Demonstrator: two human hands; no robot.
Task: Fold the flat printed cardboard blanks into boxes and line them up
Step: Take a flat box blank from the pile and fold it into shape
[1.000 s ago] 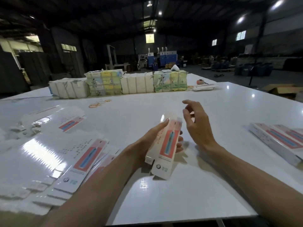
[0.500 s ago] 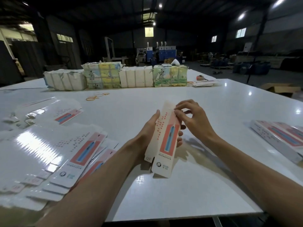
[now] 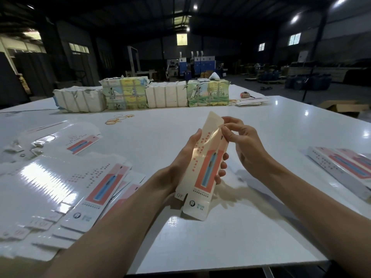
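**Carton in Hand: Top Flap Stage**

**Workpiece.** The long narrow white cardboard box with a coral-red panel and a blue printed figure (image 3: 208, 169) is held above the glossy white table (image 3: 271, 133), in front of the person at table centre. It stands tilted, with the top leaning away and to the right. The rounded top flap (image 3: 215, 119) stands up, unfolded. The bottom flaps are also open. Whether the lower end touches the table cannot be determined.

**Left hand.** The left hand (image 3: 180, 167) grasps the box body. The thumb lies along the left edge. The fingers (image 3: 223, 167) wrap round the back and show at the right edge.

**Right hand.** The right hand (image 3: 247, 145) is at the upper right of the box. Its fingertips (image 3: 227, 131) are curled and pinch the cardboard just below the top flap.

**Supply.** A spread stack of flat glossy printed cardboard blanks (image 3: 70, 187) lies at the left of the table, well apart from the box.

**Output.** Finished boxes of the same print (image 3: 341, 167) lie side by side at the right edge of the table.

**Other items.** Paper-wrapped bundles (image 3: 166, 95) stand in a row along the far edge. Loose orange rubber bands (image 3: 118, 119) lie near them.
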